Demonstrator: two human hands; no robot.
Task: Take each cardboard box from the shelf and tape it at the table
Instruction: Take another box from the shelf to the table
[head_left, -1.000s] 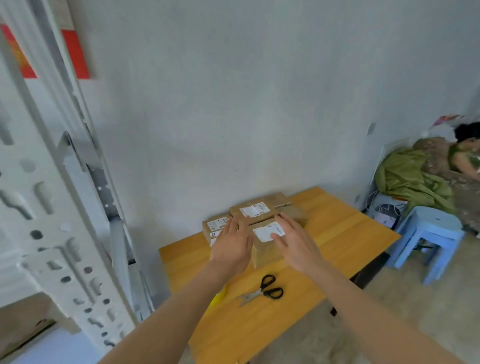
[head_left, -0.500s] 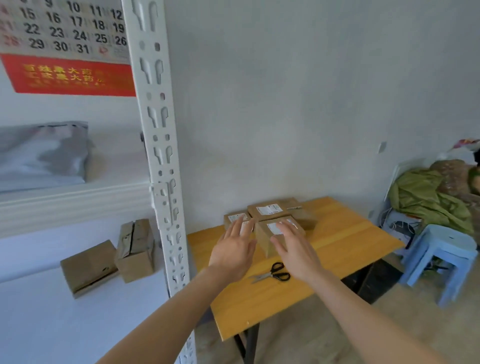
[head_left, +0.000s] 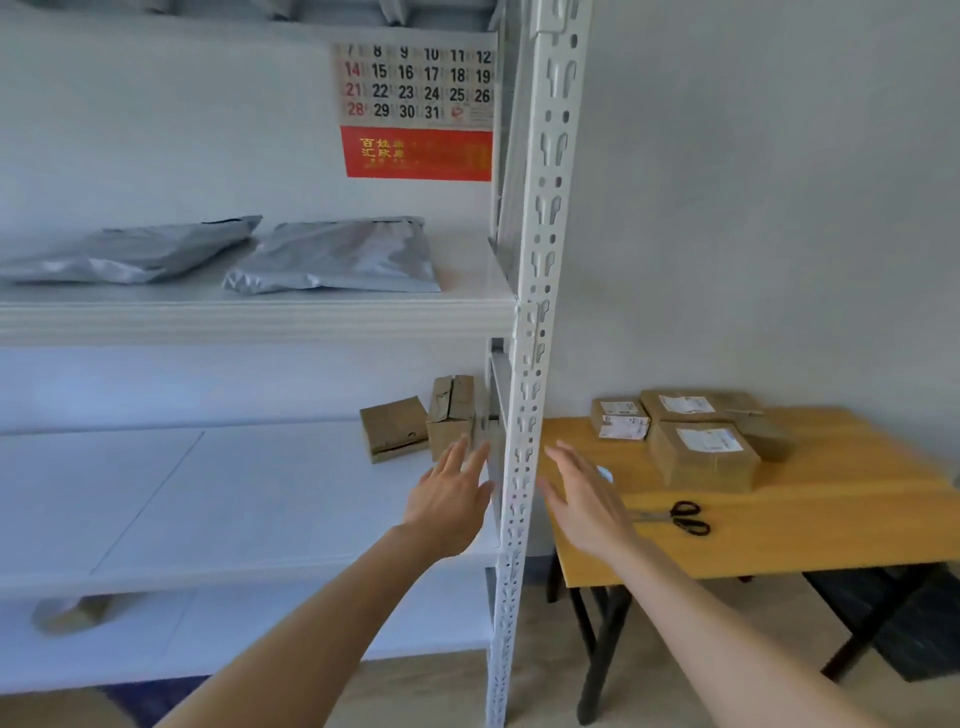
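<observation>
Left hand (head_left: 451, 501) spread, empty, near upright box (head_left: 451, 418) on shelf (head_left: 260, 499); right hand (head_left: 584, 499) spread over table (head_left: 831, 519).

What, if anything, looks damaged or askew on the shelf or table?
On the shelf, two boxes stand out. The taller box has creased, uneven flaps; the flatter box beside it sits skewed, with a dark gap along its lower edge. The labelled boxes on the table look tidy.

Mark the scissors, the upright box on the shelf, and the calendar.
scissors (head_left: 687, 518), head view, black handles.
upright box (head_left: 450, 428), head view, front face.
calendar (head_left: 415, 88), head view, number grid.
</observation>
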